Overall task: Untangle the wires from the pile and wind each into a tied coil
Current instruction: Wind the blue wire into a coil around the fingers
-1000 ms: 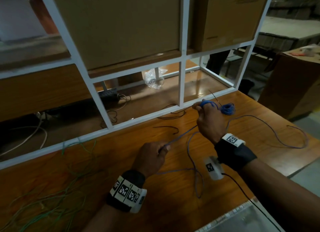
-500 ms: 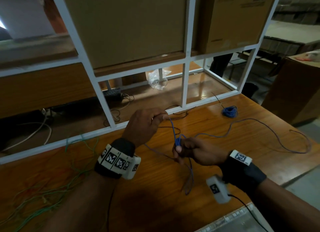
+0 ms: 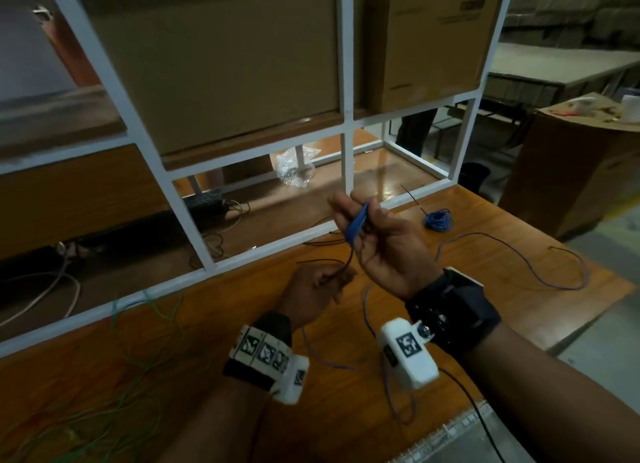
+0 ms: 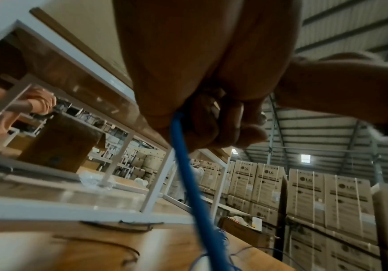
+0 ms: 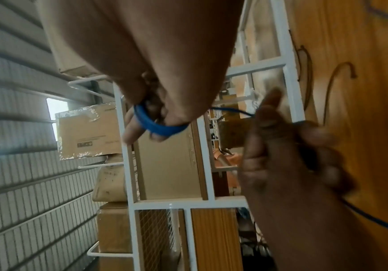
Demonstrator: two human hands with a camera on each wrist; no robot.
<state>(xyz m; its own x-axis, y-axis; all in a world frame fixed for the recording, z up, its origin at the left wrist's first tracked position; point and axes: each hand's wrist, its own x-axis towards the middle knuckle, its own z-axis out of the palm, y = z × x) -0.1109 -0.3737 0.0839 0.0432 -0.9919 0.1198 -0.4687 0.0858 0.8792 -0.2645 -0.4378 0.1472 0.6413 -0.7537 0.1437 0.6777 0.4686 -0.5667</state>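
Hands meet above a wooden table point(image 3: 519, 310) as a person winds a blue wire point(image 3: 358, 220). Raised palm-up, the right hand point(image 3: 384, 244) carries several loops of it wrapped round its fingers point(image 5: 132, 128), while the left hand point(image 3: 315, 289), just below, pinches the trailing strand, which runs off in loose curves across the table to the right. A finished blue coil point(image 3: 438, 219) lies farther right; green wires point(image 3: 104, 376) sprawl at near left.

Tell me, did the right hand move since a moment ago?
Yes. The right hand rose from low over the table up toward the white shelf frame, carrying blue wire loops.
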